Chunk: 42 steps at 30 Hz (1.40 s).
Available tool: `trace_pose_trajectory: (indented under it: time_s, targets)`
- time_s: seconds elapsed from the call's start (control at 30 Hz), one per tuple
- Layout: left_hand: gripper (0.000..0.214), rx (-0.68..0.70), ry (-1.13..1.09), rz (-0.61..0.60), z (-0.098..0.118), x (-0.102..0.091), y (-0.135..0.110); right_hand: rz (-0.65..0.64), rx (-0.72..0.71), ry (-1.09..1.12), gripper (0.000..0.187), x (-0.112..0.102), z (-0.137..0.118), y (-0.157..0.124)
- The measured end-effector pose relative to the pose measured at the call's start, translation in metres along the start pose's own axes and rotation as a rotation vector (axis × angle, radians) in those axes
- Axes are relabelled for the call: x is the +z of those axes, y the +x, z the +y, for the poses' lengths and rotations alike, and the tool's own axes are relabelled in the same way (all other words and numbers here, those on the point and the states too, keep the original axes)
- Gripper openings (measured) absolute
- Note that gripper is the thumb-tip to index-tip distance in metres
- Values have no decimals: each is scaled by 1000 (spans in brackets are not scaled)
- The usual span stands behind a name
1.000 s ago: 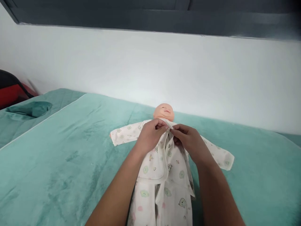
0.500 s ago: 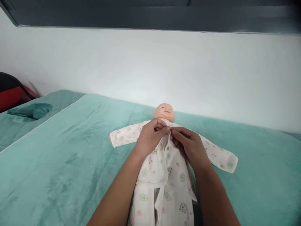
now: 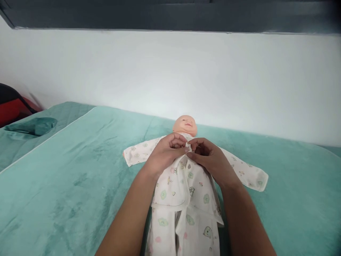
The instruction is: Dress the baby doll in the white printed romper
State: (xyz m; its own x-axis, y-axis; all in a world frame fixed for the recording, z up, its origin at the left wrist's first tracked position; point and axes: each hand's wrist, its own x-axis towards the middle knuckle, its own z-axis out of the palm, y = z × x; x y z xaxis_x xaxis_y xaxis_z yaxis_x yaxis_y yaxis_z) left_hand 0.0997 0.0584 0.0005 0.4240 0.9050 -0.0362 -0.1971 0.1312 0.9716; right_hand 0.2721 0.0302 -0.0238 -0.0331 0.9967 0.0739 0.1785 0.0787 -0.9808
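A baby doll (image 3: 184, 124) lies on its back, its head toward the wall and its arms spread out. It wears a white printed baby shirt (image 3: 170, 188) and matching pants (image 3: 195, 234) with a gap at the middle. At the top of the shirt's front, my left hand (image 3: 170, 149) pinches one edge of the cloth between thumb and fingers. My right hand (image 3: 205, 154) meets it from the other side, thumb and forefinger closed on the opposite edge. Below the hands, small snaps show along the shirt's opening. The fastening between my fingertips is mostly hidden.
The doll rests on a teal plush bed cover (image 3: 80, 167). A white wall (image 3: 149, 74) stands right behind it, with a dark panel (image 3: 119, 16) above. At the far left are a folded teal cloth (image 3: 32, 126) and a red and black object (image 3: 13, 106).
My right hand has shifted slightly, its thumb now lower and closer to my left thumb. A bit of white cloth shows raised between the fingers. The view has moved a little.
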Motion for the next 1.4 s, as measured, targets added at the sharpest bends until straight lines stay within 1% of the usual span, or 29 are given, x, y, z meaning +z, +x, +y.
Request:
trace_pose_trajectory:
  time_s: [0.1, 0.27, 0.37, 0.47, 0.63, 0.73, 0.83, 0.93, 1.0, 1.03, 1.1, 1.17, 1.27, 1.4]
  targets:
    - [21, -8, -51, -13, -1, -2, 0, -18, 0, -17, 30, -2, -1, 0]
    - [19, -15, -105, -27, -2, -4, -1, -6, -13, -76, 30, 0, -5, 0]
    - [18, -15, -101, -45, -1, -6, -1, 1, -12, -71, 29, 2, -5, 2]
    - [17, -28, -22, -46, -1, -7, -2, -1, -1, -77, 30, 2, -5, 2]
    - [16, 9, 154, 19, 2, -10, -7, -3, 27, -46, 24, -2, -9, 0]
    - [18, 4, 332, -11, 5, -16, -15, 5, 63, -58, 27, -6, -14, -2]
    - [23, -2, 516, -120, 10, -24, -23, -14, 93, -200, 38, -9, -25, -8]
    - [20, 31, 606, -265, 13, -28, -25, -116, 134, -468, 46, -5, -42, -20]
    - [16, 58, 635, -295, 12, -29, -25, -162, 169, -620, 46, 2, -52, -29]
    - [13, 66, 648, -290, 11, -29, -25, -154, 184, -678, 46, 6, -56, -33]
    - [9, 83, 663, -276, 10, -30, -25, -92, 199, -762, 45, 16, -59, -39]
    - [7, 106, 656, -297, 10, -31, -26, -34, 196, -793, 44, 24, -56, -42]
    - [11, 130, 582, -360, 12, -32, -29, 29, 174, -742, 40, 28, -46, -45]
    - [12, 84, 402, -414, 13, -28, -34, 93, 134, -648, 28, 24, -33, -50]
